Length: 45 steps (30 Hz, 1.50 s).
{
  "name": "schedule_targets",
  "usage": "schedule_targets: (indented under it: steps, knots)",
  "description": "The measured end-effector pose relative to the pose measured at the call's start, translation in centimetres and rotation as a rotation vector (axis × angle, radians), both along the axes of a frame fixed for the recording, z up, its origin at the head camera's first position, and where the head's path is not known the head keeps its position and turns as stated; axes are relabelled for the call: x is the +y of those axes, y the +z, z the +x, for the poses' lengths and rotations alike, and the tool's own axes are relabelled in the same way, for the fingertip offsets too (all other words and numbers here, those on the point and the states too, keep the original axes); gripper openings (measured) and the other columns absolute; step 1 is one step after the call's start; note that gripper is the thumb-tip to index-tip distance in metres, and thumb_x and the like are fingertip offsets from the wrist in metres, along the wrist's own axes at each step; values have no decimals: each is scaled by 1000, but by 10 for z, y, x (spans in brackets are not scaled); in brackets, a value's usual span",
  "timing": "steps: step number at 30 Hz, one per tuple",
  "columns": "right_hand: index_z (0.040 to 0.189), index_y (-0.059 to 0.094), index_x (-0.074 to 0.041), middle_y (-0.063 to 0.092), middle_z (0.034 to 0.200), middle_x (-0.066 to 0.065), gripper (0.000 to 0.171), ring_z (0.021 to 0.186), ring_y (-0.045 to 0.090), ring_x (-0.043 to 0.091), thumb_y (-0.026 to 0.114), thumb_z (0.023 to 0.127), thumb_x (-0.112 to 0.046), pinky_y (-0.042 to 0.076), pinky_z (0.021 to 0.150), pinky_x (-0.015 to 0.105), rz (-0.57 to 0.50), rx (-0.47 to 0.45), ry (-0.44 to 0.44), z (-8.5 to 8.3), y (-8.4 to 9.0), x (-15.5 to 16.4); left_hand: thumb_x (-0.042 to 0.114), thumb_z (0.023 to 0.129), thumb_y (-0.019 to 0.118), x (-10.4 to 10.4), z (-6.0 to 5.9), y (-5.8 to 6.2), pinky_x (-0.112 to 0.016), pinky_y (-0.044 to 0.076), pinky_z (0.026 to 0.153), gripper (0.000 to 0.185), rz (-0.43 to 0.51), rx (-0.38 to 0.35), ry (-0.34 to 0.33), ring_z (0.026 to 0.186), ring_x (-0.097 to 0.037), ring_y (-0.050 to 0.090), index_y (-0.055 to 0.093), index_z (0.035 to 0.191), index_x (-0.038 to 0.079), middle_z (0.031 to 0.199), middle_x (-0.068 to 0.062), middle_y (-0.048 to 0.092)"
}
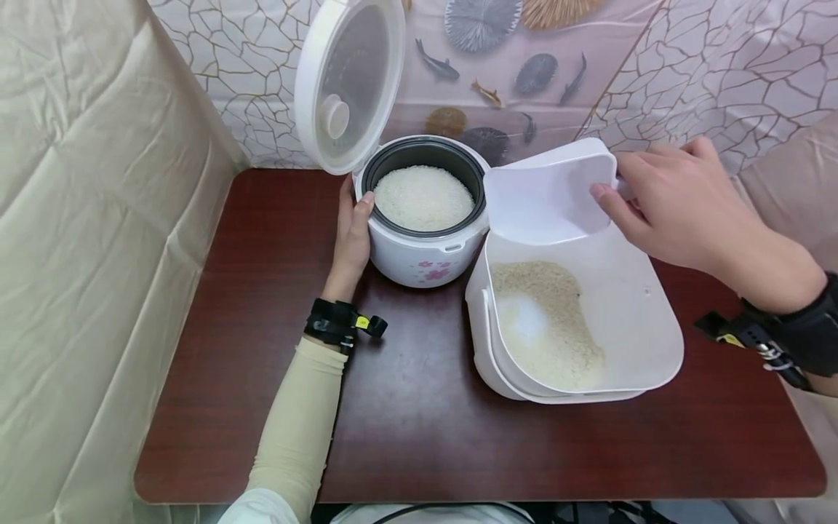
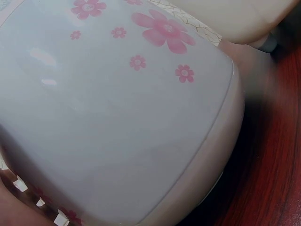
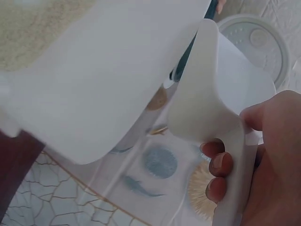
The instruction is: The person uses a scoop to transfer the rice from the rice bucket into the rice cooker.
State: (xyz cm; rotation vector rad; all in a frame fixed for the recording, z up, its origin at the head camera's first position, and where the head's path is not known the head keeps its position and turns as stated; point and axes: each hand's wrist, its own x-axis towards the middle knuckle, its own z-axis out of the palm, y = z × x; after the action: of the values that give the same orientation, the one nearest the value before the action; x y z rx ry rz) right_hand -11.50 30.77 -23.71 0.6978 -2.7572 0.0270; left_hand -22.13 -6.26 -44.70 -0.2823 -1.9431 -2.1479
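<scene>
A white rice cooker (image 1: pixel 419 258) with pink flowers stands with its lid (image 1: pixel 356 80) raised. White rice (image 1: pixel 424 198) fills much of its dark inner pot (image 1: pixel 481 191). My left hand (image 1: pixel 351 236) rests against the cooker's left side, thumb near the rim. In the left wrist view the flowered cooker body (image 2: pixel 117 117) takes up most of the picture. My right hand (image 1: pixel 697 207) grips the handle of a white scoop (image 3: pixel 202 99), its fingers curled round it. Over the far edge of a white rice bin (image 1: pixel 628 313), the scoop is tilted toward the cooker; no rice shows in it.
Loose rice (image 1: pixel 550 320) lies along the left part of the bin's bottom. Both containers stand on a dark red-brown table (image 1: pixel 262 407). A patterned cloth (image 1: pixel 484 80) hangs behind, and a cream cloth (image 1: pixel 98 255) is at the left.
</scene>
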Motion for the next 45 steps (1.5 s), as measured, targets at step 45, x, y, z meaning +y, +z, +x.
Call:
schedule_targets:
  steps: [45]
  knots:
    - [75, 57, -2, 53, 62, 10, 34, 60, 54, 36, 85, 82, -20, 40, 64, 46, 375, 38, 217, 28, -43, -3, 44, 94, 48, -2, -1, -3, -31, 22, 123, 91, 23, -21, -38, 154, -16, 29, 15, 169, 4, 172, -13, 25]
